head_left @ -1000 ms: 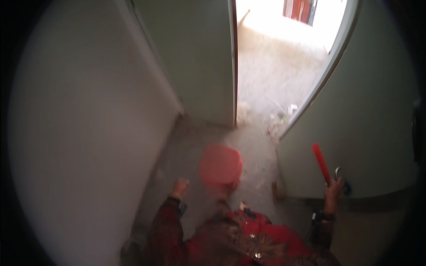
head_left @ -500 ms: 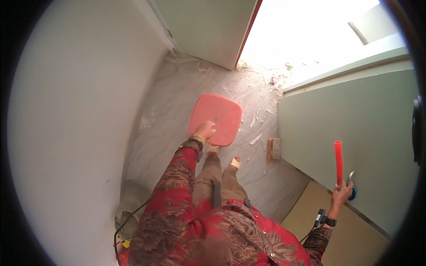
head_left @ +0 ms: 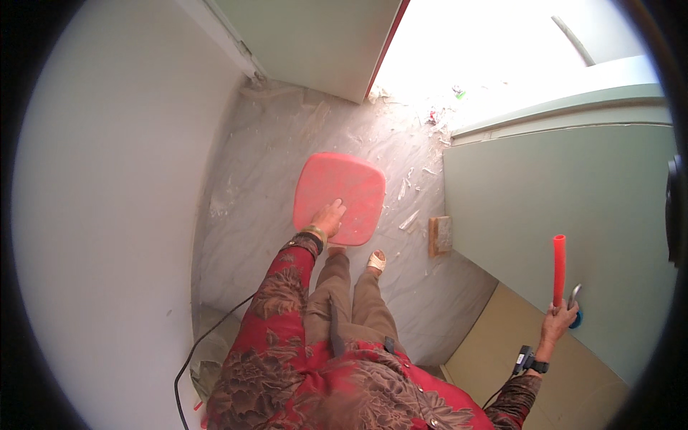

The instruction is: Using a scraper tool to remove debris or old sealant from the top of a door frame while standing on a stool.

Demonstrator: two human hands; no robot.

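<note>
My left hand [head_left: 330,216] is closed at the middle of a red plastic stool's square seat [head_left: 358,190], fingertips at its centre. The stool's legs are hidden under the seat. On the right, my right hand [head_left: 557,321] is wrapped round the lower end of a red tube [head_left: 559,269], which stands nearly upright. That hand is right beside the curved metal handle [head_left: 575,294] of a pale green door [head_left: 530,193]; whether its fingers also touch the handle cannot be told.
A wooden block [head_left: 439,236] rests against the door's lower edge. Paper scraps [head_left: 408,219] litter the grey marbled floor [head_left: 251,179]. Another green door leaf [head_left: 315,43] stands ahead, beside a bright doorway. A white wall [head_left: 115,215] runs along my left, with a plastic bag [head_left: 208,358] below it.
The stool and my left hand have come slightly nearer and to the left. My right hand, with the tube, has shifted a little right alongside the door handle. The view has moved slightly.
</note>
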